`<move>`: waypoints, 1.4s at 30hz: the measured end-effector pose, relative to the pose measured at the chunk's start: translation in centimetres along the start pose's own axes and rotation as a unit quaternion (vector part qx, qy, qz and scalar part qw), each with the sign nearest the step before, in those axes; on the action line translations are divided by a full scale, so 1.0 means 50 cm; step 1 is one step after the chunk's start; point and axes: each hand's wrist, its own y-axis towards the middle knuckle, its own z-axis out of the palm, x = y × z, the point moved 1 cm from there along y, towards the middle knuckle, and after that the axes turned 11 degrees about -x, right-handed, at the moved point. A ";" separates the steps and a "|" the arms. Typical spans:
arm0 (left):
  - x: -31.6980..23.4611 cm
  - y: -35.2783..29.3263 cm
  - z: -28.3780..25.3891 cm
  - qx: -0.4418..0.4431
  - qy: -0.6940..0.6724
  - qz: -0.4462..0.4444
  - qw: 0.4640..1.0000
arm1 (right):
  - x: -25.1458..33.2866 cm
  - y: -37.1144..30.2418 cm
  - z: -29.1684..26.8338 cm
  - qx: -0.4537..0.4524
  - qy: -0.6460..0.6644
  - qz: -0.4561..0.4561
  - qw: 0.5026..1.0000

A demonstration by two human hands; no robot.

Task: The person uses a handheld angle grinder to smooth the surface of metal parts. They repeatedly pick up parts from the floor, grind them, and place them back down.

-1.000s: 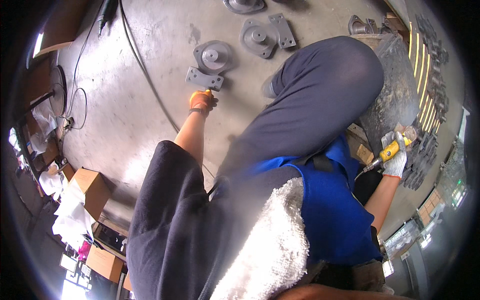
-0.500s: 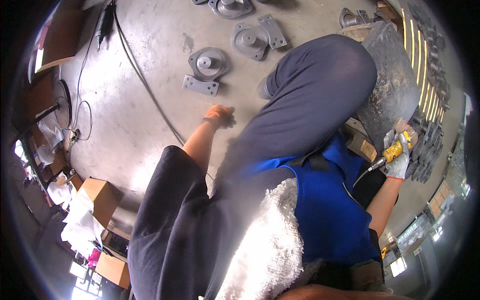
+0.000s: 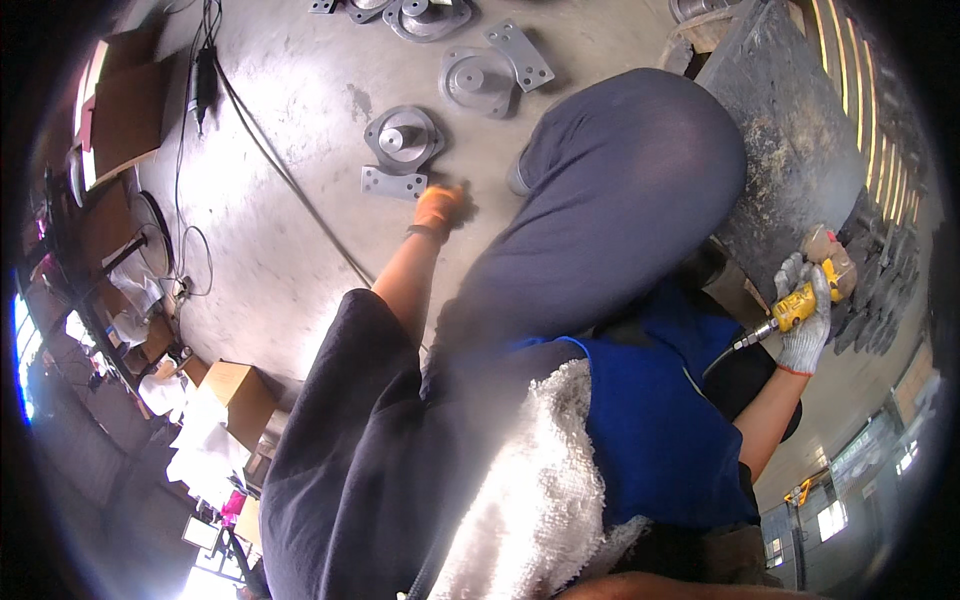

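Observation:
My left hand (image 3: 440, 208) wears an orange glove and rests on the concrete floor, just right of a flat grey metal plate (image 3: 393, 184) with holes. A round flanged metal part (image 3: 404, 138) lies beside that plate. My right hand (image 3: 806, 312), in a white glove, grips a yellow hand-held grinder (image 3: 806, 298) with a hose at its tail. The tool's head is against a small part at the edge of a dark metal block (image 3: 780, 130). My knees in dark trousers (image 3: 610, 190) fill the middle of the view.
More round flanges (image 3: 472, 80) and a drilled plate (image 3: 520, 55) lie further out on the floor. A black cable (image 3: 290, 180) crosses the concrete. Cardboard boxes (image 3: 238, 392) and clutter stand at the left. Rows of dark metal pieces (image 3: 885, 280) lie at the right.
The view has shifted, so the floor parts sit lower in frame. My left hand has drawn back from the flat plate toward my knee. The right hand stays on the grinder.

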 end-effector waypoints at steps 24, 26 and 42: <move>-0.985 -0.152 0.138 -0.092 0.229 0.615 0.749 | 0.009 -0.053 0.059 -0.049 0.007 -0.052 0.997; -1.045 -0.175 0.175 -0.082 0.256 0.603 0.752 | 0.015 -0.054 0.064 -0.078 -0.003 -0.046 0.996; -1.238 -0.078 0.544 -0.016 0.559 0.672 0.486 | -0.046 -0.050 0.015 -0.092 0.235 0.085 0.964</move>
